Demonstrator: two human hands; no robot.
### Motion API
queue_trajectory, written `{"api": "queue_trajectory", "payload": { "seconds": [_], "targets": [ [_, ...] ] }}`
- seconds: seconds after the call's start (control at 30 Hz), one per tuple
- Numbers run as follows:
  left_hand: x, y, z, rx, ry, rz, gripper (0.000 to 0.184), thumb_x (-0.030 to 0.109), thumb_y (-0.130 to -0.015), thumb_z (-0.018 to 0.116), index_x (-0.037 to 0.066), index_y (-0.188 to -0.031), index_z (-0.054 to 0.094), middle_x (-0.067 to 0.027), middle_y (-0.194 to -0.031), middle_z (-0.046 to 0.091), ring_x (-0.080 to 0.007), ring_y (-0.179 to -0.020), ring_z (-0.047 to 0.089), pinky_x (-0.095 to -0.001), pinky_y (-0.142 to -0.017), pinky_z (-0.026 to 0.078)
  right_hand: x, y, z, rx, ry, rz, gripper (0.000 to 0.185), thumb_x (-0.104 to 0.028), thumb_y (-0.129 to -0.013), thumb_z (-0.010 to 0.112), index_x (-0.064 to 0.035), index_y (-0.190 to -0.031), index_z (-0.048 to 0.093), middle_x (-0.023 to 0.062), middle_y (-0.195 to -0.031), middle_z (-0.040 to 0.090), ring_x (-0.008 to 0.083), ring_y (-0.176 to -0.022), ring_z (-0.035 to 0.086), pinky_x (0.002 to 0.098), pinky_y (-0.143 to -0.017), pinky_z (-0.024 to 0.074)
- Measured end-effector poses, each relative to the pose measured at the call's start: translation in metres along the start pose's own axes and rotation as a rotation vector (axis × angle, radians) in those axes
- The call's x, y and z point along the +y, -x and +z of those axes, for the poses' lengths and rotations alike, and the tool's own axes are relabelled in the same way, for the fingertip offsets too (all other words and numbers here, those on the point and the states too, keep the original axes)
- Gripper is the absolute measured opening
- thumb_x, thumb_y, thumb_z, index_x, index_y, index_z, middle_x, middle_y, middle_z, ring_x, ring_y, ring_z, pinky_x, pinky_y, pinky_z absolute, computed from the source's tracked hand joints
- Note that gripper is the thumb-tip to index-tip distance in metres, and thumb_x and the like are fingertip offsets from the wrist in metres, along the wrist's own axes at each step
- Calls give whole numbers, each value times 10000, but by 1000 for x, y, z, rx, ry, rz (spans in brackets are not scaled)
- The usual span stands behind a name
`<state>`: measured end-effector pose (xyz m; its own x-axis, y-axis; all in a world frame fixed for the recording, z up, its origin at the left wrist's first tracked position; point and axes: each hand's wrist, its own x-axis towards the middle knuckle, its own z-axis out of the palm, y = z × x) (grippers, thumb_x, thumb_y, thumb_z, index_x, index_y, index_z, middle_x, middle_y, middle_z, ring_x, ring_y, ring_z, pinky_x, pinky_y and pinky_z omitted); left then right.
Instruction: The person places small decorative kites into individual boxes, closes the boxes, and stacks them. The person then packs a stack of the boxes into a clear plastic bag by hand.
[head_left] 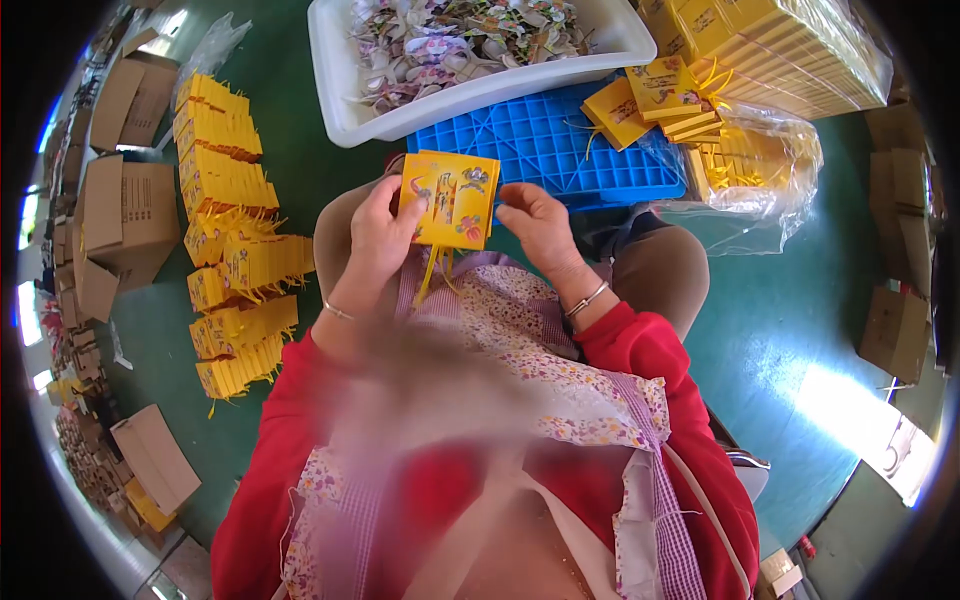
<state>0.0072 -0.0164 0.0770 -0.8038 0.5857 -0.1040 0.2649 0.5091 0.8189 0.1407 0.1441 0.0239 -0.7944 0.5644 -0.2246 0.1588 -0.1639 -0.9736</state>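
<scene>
My left hand point(378, 232) is closed on the left side of a flat yellow printed gift box point(455, 200), thumb on its front. The box shows colourful pictures and dark lettering, and yellow ribbon ends point(432, 275) dangle beneath it. At the box's right edge is my right hand point(540, 228), its fingers curled together and thumb bent in. Whether anything lies between those fingertips is hidden. Both hands are above my lap, over a flowered apron point(500, 345).
A white tub point(335, 85) of small printed pieces rests by a blue plastic crate point(540, 150). Yellow boxes point(620, 112) lie on the crate, near a plastic-wrapped stack point(780, 50). Rows of yellow boxes point(225, 180) stand on the green floor at left, beside cardboard cartons point(130, 210).
</scene>
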Motion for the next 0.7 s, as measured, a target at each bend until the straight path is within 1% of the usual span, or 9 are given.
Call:
{"api": "queue_trajectory", "payload": {
  "seconds": [0.07, 0.1, 0.17, 0.3, 0.4, 0.47, 0.57, 0.67, 0.7],
  "targets": [
    [7, 2, 5, 47, -93, 75, 305, 162, -810, 599, 16, -1071, 538, -140, -941, 612, -204, -845, 610, -299, -751, 468, 11, -5, 1, -19, 101, -78, 313, -142, -742, 631, 35, -997, 587, 140, -896, 627, 201, -822, 610, 286, -738, 479],
    [5, 1, 9, 65, -124, 114, 305, 132, -816, 593, -16, -1076, 533, -125, -935, 614, -177, -839, 599, -289, -749, 469, 0, -2, 0, -5, 214, -106, 311, -178, -717, 632, 10, -963, 602, 173, -885, 612, 279, -817, 607, 318, -733, 478],
    [6, -2, 11, 60, -153, 117, 308, 99, -824, 584, -46, -1090, 524, -109, -918, 615, -152, -823, 588, -280, -740, 473, 2, -2, 2, -11, 196, -106, 294, -194, -709, 625, -10, -937, 604, 186, -901, 602, 330, -837, 592, 356, -745, 475],
    [22, -10, 7, 27, 96, -71, 324, 95, -829, 577, -25, -1123, 510, -122, -911, 607, -155, -803, 581, -280, -710, 472, -20, -5, -16, -18, 289, -161, 310, -198, -710, 652, 1, -942, 605, 178, -916, 612, 316, -837, 600, 348, -748, 478],
    [58, -44, 8, 69, -353, 291, 379, 122, -806, 616, -13, -1141, 500, -137, -1021, 580, -168, -863, 569, -284, -723, 467, -37, -35, -57, 106, 127, -115, 300, -178, -719, 663, 11, -943, 600, 154, -872, 621, 249, -778, 614, 315, -714, 484],
    [102, -69, 37, -33, -206, 385, 412, 149, -790, 636, -7, -1147, 501, -148, -1025, 586, -198, -914, 576, -298, -767, 471, -44, -60, -97, 314, -174, -135, 216, -119, -756, 646, 26, -911, 606, 60, -803, 616, 125, -721, 576, 264, -643, 474],
    [148, -109, 107, -287, -24, 338, 444, 185, -782, 646, -21, -1145, 495, -160, -1002, 599, -216, -919, 584, -311, -773, 478, -54, -85, -162, 708, -399, -313, 192, -50, -785, 596, 31, -958, 576, 59, -798, 592, 111, -688, 549, 233, -598, 446],
    [151, -156, 199, -379, -90, 286, 476, 281, -757, 637, -33, -1095, 522, -228, -978, 602, -324, -935, 584, -371, -820, 453, -61, -97, -201, 1106, -91, -143, 282, -189, -779, 644, 20, -955, 576, 95, -794, 621, 163, -720, 584, 271, -608, 459],
    [152, -170, 223, -381, -157, 277, 473, 298, -762, 626, -35, -1081, 527, -241, -988, 600, -353, -956, 577, -385, -840, 444, -60, -100, -205, 1081, 71, -74, 316, -232, -779, 642, 10, -971, 576, 111, -810, 624, 187, -738, 592, 287, -631, 463]
  ]
}}
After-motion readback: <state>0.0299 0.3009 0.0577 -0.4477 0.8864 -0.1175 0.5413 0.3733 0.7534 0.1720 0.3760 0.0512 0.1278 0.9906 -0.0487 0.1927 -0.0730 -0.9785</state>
